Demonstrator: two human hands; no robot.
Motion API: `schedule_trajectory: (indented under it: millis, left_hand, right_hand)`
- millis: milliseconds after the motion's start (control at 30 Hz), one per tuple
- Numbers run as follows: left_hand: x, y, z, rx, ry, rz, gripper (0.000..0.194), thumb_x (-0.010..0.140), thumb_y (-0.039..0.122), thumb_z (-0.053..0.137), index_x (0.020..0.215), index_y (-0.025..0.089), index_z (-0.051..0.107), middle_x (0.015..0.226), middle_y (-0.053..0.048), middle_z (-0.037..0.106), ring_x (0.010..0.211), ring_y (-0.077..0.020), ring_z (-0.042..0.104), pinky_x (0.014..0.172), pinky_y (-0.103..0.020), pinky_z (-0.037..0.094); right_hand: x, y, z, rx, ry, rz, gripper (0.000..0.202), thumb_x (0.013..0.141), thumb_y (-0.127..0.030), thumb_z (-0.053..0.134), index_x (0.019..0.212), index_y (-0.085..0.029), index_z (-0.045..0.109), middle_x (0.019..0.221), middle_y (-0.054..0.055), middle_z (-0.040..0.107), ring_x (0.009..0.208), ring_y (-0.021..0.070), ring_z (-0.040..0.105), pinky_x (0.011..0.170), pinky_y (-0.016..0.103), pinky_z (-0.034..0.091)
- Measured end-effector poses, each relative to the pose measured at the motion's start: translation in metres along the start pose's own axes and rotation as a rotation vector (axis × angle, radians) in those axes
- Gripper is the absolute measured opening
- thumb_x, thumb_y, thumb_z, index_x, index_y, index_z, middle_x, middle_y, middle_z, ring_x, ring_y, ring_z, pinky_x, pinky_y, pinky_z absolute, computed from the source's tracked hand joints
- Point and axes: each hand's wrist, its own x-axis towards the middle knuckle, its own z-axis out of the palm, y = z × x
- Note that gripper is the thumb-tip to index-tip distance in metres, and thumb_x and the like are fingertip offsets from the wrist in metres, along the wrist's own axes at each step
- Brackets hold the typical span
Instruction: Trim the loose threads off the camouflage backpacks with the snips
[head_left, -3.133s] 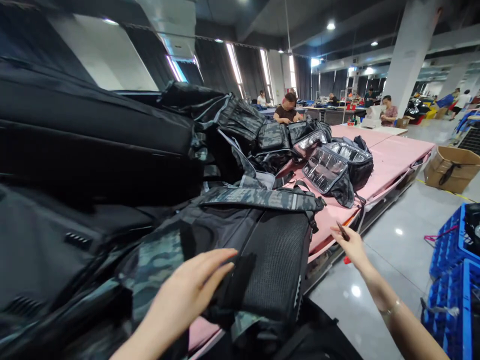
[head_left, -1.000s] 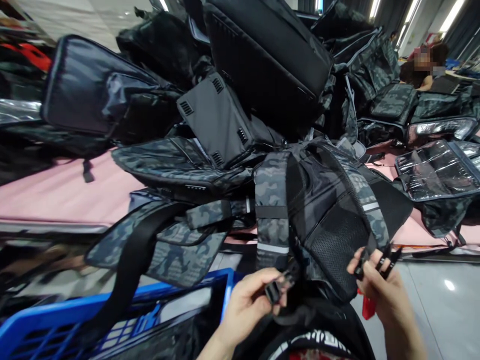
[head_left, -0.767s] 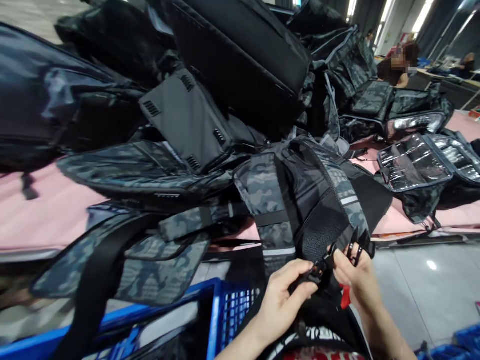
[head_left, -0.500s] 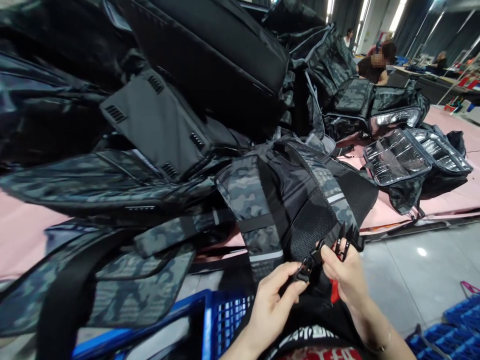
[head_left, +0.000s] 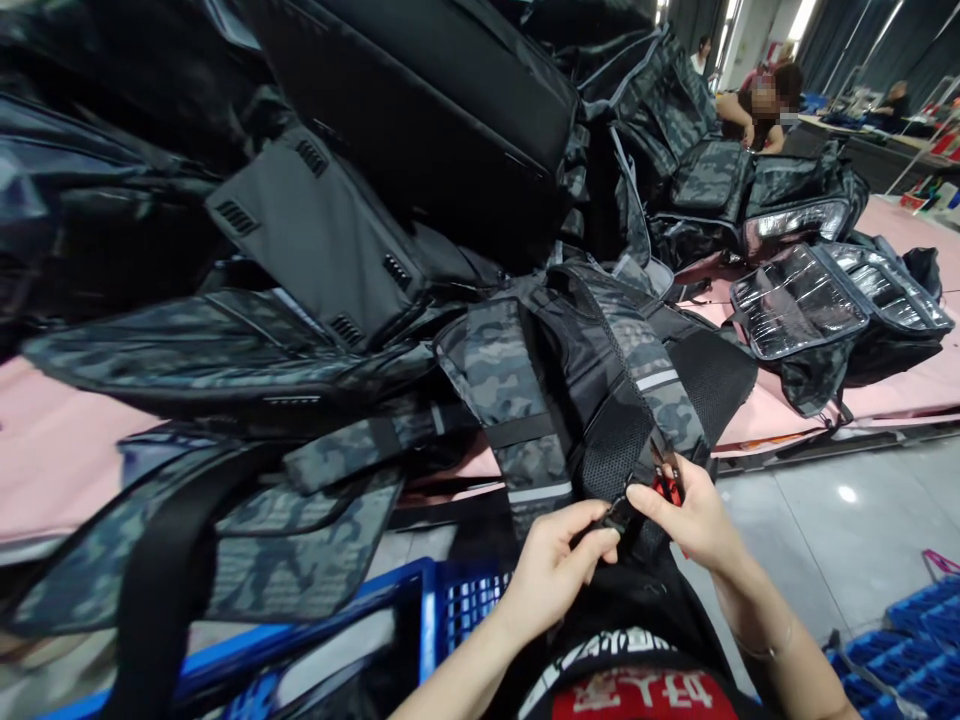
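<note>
A camouflage backpack [head_left: 592, 370] with mesh back padding and wide shoulder straps lies on the pink-covered table, its lower end toward me. My left hand [head_left: 566, 555] pinches a black buckle [head_left: 615, 515] at that lower end. Close beside it on the right, my right hand [head_left: 686, 510] has thumb and fingers closed on black webbing by the buckle. Small scissors [head_left: 666, 475] with red on the handles also sit in my right hand, blades pointing up. The fingers partly hide the buckle and the webbing.
More black and camouflage bags [head_left: 420, 120] are piled at the back and left. An open bag with silver lining [head_left: 806, 300] lies on the pink table cover [head_left: 892, 385]. Blue crates [head_left: 429, 620] stand below at both sides. People [head_left: 761, 105] work at the back right.
My hands have come closer together at the buckle and moved slightly up. The scissors have tilted in my right hand. The view has shifted slightly.
</note>
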Motion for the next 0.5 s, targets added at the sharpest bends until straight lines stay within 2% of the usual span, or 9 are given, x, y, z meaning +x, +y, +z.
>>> schedule_trajectory:
  millis: [200,367,500]
  left_hand:
    - [0.008,-0.002,0.003,-0.292,0.029,-0.091,0.024,0.075,0.035,0.061,0.068,0.012,0.057,0.058,0.0,0.06,0.039,-0.0062,0.048,0.042,-0.018,0.036]
    - [0.019,0.005,-0.01,-0.568,-0.149,-0.22,0.036,0.066,0.044,0.071,0.074,0.01,0.059,0.059,-0.003,0.063,0.042,-0.0108,0.057,0.036,-0.017,0.038]
    - [0.027,0.006,-0.013,-0.705,-0.14,-0.257,0.039,0.064,0.044,0.073,0.078,0.01,0.061,0.066,-0.006,0.066,0.046,-0.0114,0.059,0.039,-0.016,0.043]
  right_hand:
    - [0.002,0.003,0.011,-0.042,0.068,-0.043,0.026,0.074,-0.035,0.062,0.065,-0.019,0.044,0.056,-0.006,0.042,0.053,0.0081,0.039,0.05,0.021,0.034]
    - [0.001,0.008,0.018,0.109,0.12,-0.029,0.027,0.079,-0.042,0.059,0.071,-0.017,0.051,0.057,-0.004,0.051,0.048,0.0071,0.041,0.047,0.021,0.035]
    - [-0.006,0.012,0.011,0.175,0.124,-0.026,0.029,0.084,-0.044,0.052,0.08,-0.015,0.057,0.058,-0.004,0.053,0.039,0.0041,0.033,0.039,0.019,0.027]
